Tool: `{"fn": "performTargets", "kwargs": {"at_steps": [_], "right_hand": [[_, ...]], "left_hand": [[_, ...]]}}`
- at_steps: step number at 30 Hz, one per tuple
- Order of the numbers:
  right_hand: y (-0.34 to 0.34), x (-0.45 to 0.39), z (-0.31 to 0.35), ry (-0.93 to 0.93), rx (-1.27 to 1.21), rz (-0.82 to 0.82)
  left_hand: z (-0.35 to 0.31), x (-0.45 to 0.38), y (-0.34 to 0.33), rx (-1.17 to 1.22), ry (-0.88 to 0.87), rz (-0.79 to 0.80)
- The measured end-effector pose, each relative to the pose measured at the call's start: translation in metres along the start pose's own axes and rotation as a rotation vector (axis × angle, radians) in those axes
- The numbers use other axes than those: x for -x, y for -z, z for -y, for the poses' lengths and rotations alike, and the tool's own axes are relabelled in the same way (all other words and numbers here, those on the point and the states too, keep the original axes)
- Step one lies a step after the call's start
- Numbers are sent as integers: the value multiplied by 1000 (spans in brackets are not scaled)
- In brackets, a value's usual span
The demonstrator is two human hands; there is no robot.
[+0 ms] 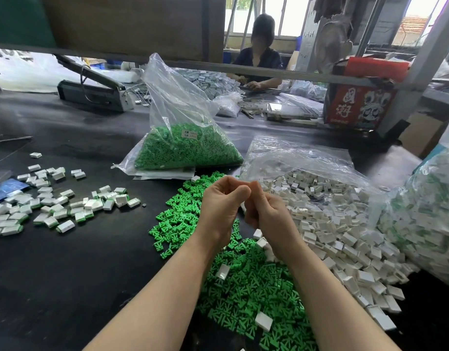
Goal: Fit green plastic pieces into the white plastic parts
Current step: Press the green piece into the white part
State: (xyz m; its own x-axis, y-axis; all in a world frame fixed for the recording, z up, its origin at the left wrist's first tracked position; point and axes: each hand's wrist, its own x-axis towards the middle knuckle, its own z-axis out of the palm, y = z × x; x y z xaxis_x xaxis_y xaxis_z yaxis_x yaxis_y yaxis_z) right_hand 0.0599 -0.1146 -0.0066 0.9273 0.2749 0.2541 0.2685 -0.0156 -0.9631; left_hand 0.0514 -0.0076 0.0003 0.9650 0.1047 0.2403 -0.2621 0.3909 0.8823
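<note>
My left hand (219, 206) and my right hand (267, 215) meet fingertip to fingertip above the table, all fingers curled in. A sliver of a white part (242, 206) shows between the palms; the rest of what they pinch is hidden by the fingers. Below my forearms spreads a heap of loose green pieces (243, 279) with a few white parts on it. To the right lies a heap of empty white parts (332, 224) spilling from a clear bag. At the left lie several finished white parts with green ends (51, 206).
A clear bag of green pieces (188, 145) stands behind my hands. Another full bag (426, 214) sits at the far right. A heat sealer (91, 89) rests at the back left and a red carton (357, 102) at the back right. A person works across the black table (66, 274).
</note>
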Motion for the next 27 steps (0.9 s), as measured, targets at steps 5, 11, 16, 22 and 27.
{"fn": "performTargets", "kwargs": {"at_steps": [5, 11, 16, 22, 27], "right_hand": [[5, -1, 3, -128, -165, 1], [7, -1, 4, -143, -225, 47], [9, -2, 3, -132, -234, 60], [9, -2, 4, -151, -261, 42], [8, -3, 8, -188, -195, -19]], "left_hand": [[0, -1, 2, -24, -2, -61], [0, -2, 4, 22, 41, -46], [-1, -2, 7, 32, 47, -9], [-2, -3, 9, 33, 55, 14], [-10, -6, 17, -77, 45, 44]]}}
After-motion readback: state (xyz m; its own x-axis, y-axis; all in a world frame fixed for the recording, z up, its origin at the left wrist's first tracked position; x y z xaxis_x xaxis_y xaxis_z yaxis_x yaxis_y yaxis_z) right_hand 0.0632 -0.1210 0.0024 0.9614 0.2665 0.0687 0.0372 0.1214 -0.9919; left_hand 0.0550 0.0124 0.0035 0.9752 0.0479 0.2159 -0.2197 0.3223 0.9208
